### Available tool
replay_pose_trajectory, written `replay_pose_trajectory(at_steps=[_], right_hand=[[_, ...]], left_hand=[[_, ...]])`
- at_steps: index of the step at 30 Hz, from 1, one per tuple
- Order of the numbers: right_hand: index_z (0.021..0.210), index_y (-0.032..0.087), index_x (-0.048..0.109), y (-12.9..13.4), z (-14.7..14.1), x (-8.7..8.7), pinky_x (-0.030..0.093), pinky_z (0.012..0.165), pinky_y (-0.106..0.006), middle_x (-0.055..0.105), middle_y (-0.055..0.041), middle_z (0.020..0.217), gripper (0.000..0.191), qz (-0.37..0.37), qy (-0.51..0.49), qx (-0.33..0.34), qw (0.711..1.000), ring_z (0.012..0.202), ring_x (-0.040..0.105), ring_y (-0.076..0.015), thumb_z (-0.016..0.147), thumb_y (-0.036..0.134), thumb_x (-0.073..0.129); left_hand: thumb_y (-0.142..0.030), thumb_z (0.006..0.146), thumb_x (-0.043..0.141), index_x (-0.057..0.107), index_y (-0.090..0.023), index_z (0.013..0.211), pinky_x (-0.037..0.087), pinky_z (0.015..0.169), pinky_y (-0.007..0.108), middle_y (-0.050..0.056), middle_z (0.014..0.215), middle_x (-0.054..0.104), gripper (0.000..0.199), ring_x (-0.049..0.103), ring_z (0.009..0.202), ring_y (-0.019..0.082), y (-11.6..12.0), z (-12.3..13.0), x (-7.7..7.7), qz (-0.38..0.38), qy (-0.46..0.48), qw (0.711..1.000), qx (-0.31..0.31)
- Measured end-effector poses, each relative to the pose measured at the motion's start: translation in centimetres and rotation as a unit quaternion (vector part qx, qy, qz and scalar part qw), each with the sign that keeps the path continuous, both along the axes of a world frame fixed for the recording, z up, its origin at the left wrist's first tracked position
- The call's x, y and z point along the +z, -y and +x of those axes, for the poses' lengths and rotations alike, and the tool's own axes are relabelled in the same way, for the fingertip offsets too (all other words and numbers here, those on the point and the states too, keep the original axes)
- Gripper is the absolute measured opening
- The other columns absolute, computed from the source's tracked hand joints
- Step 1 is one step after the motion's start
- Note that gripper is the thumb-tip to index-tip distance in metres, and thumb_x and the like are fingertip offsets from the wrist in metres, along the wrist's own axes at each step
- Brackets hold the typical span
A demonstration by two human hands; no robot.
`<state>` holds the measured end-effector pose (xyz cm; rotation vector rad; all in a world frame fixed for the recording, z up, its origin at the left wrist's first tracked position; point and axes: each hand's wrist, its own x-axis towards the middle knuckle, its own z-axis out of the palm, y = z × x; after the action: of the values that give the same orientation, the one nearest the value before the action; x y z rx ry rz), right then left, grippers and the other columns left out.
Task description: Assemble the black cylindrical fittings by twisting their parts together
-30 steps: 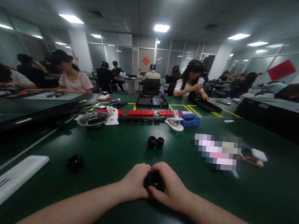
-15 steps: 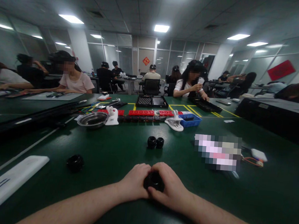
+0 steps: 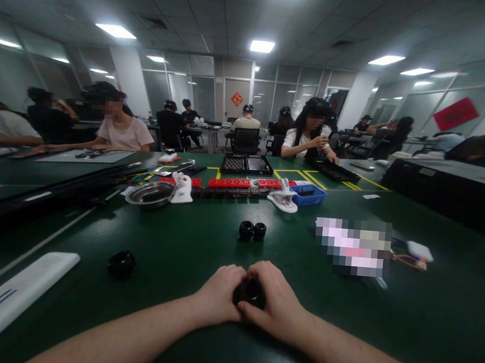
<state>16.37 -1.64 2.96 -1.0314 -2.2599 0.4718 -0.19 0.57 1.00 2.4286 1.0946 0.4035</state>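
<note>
Both hands meet around a black ring-shaped part (image 3: pixel 251 293) low in the middle of the head view. My left hand (image 3: pixel 222 294) is closed against its left side, its fingertips partly hidden behind it. My right hand (image 3: pixel 277 299) wraps round its right side, thumb in front and fingers over the back. Farther up the table, two similar black parts stand side by side, a left one (image 3: pixel 246 230) and a right one (image 3: pixel 259 231). Another black part (image 3: pixel 122 264) lies to the left of my hands.
On the green table (image 3: pixel 170 243) are a white panel (image 3: pixel 19 298), a metal bowl (image 3: pixel 150 194), white clamps, red strips (image 3: pixel 229 183), a blue tray (image 3: pixel 308 195) and a blurred-out item (image 3: pixel 352 247). A large black box (image 3: pixel 447 192) is at right. People sit beyond.
The fingers of my right hand have shifted very slightly on the black ring-shaped part. My left hand has hardly moved.
</note>
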Motion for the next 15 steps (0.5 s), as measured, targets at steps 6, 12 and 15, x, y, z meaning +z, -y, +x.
replay_pose_trajectory(at_steps=[6,12,15], right_hand=[[0.101,0.018,0.043,0.13,0.31,0.16,0.039,0.08,-0.037,0.051,-0.007,0.097,0.042,0.017,-0.053,0.103,0.993,0.088,0.048,-0.0207,0.06,0.012,0.05],[0.097,0.018,0.046,-0.09,0.17,-0.32,0.041,0.074,-0.038,0.052,-0.0072,0.093,0.042,-0.007,-0.009,0.004,1.0,0.083,0.049,-0.022,0.061,0.028,0.065],[0.096,0.018,0.046,-0.05,0.22,-0.34,0.041,0.076,-0.038,0.052,-0.0068,0.093,0.036,-0.016,-0.025,0.034,0.999,0.085,0.05,-0.0212,0.063,0.019,0.059]], left_hand=[[-0.034,0.058,0.065,0.052,-0.017,0.085,0.04,0.072,0.03,0.001,0.083,0.055,0.035,0.051,0.078,0.02,0.0,0.12,0.06,-0.003,-0.008,1.0,0.023],[-0.041,0.059,0.066,0.053,-0.02,0.095,0.04,0.076,0.033,0.003,0.092,0.057,0.044,0.051,0.085,0.023,-0.12,0.02,0.04,-0.014,-0.011,1.0,0.004],[-0.039,0.059,0.065,0.053,-0.019,0.092,0.041,0.074,0.032,0.003,0.088,0.056,0.041,0.051,0.081,0.021,-0.07,0.0,-0.03,-0.015,-0.013,1.0,0.019]])
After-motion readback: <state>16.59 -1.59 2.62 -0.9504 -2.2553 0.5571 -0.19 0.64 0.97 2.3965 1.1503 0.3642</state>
